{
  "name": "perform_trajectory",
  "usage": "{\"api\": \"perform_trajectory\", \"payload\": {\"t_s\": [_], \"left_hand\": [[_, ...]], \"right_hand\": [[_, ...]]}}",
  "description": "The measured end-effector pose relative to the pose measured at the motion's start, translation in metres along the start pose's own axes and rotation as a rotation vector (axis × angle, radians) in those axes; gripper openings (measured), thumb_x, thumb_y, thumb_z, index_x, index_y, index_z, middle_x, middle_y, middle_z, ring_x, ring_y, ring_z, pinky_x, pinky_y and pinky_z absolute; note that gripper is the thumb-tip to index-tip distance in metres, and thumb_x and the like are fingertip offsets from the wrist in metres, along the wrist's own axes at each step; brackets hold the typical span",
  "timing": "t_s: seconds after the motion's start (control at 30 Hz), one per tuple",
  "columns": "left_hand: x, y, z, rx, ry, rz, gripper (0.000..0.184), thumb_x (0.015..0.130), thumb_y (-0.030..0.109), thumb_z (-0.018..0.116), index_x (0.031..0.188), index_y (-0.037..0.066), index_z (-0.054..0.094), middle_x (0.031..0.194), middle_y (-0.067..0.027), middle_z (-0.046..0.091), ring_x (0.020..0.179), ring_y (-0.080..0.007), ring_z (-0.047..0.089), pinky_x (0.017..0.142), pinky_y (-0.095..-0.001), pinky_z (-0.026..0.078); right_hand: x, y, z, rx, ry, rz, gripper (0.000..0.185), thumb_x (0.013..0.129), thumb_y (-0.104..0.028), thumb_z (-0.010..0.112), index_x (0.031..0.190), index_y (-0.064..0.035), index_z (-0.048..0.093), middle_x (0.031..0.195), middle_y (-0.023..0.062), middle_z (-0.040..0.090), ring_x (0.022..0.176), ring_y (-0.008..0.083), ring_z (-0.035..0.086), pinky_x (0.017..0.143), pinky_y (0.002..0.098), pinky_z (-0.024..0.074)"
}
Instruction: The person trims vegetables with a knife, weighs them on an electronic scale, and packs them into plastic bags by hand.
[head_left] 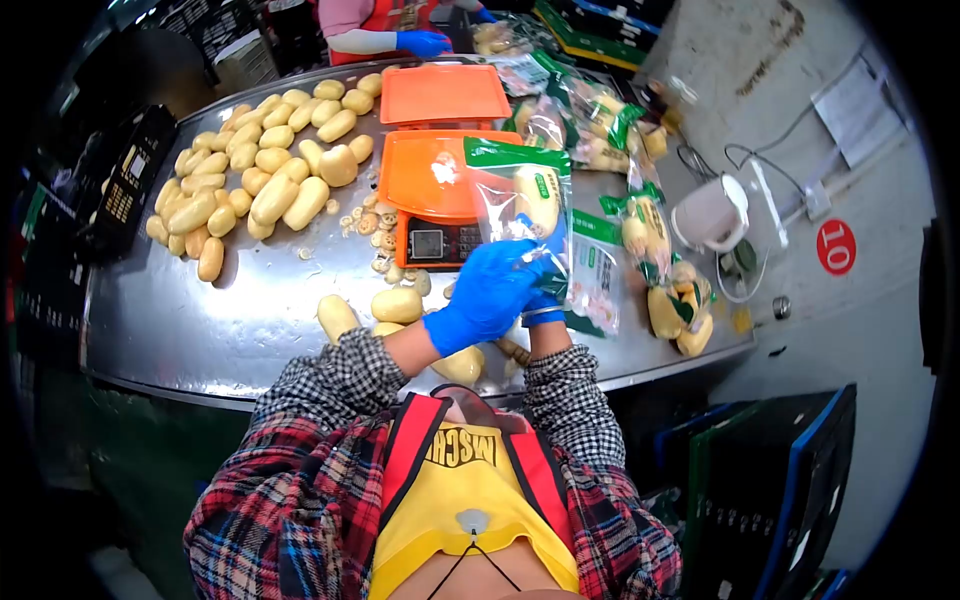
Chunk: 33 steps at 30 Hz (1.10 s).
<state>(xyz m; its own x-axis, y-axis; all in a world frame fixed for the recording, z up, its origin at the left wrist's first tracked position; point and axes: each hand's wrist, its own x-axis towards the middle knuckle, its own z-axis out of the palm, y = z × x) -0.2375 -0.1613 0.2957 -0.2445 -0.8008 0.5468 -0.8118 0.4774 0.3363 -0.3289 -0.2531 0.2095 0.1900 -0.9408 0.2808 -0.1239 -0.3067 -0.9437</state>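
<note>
A clear plastic bag (492, 205) with a green top band is held up over the orange scale, a pale yellow lotus root section (538, 203) inside it. My left hand (488, 298), in a blue glove, is closed on the bag's lower part. Behind it, my right hand (543, 305), also gloved, grips the same end; most of its fingers are hidden by the left hand and the bag. A flat green-and-clear bag (597, 275) lies just right of my hands. Several loose lotus root sections (397, 304) lie on the metal table around my left wrist.
Two orange scales (445, 95) stand mid-table, cut root ends (385, 240) beside them. A heap of lotus root (270, 185) covers the left. Filled bags (645, 235) line the right, near a white jug (710, 213). A co-worker's gloved hand (424, 43) is across the table.
</note>
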Motion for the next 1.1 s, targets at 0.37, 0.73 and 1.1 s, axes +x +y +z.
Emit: {"api": "perform_trajectory", "payload": {"t_s": [0.37,0.73,1.1], "left_hand": [[-0.039,-0.067,-0.028,0.056,-0.216,-0.665,0.107,0.073,0.038,0.069,0.147,0.001,0.003,0.088,-0.0192,0.064,0.07,-0.0335,0.064,0.059,-0.0473,0.047],[-0.043,-0.072,0.0,0.038,0.156,-0.26,0.081,0.078,0.02,0.061,0.147,0.005,0.021,0.069,-0.0087,0.058,0.049,-0.0253,0.057,0.044,-0.0366,0.042],[-0.203,-0.144,-0.043,-0.484,0.519,-0.828,0.033,0.084,0.001,0.058,0.116,0.005,0.058,0.078,-0.003,0.06,0.065,-0.0114,0.054,0.063,-0.0283,0.048]], "right_hand": [[0.05,-0.006,0.068,-0.65,-0.07,-0.39,0.031,0.091,-0.018,0.055,0.12,-0.0065,0.054,0.112,0.0106,0.06,0.096,0.0191,0.061,0.081,0.0302,0.0496],[0.07,-0.015,0.056,-0.781,-0.101,-0.442,0.032,0.089,-0.016,0.057,0.119,-0.0055,0.055,0.115,0.0129,0.06,0.097,0.0212,0.061,0.082,0.0319,0.0493],[0.067,-0.014,0.035,-0.793,-0.155,-0.524,0.033,0.087,-0.013,0.06,0.118,-0.0045,0.056,0.118,0.0151,0.059,0.099,0.0233,0.061,0.083,0.0336,0.0491]]}}
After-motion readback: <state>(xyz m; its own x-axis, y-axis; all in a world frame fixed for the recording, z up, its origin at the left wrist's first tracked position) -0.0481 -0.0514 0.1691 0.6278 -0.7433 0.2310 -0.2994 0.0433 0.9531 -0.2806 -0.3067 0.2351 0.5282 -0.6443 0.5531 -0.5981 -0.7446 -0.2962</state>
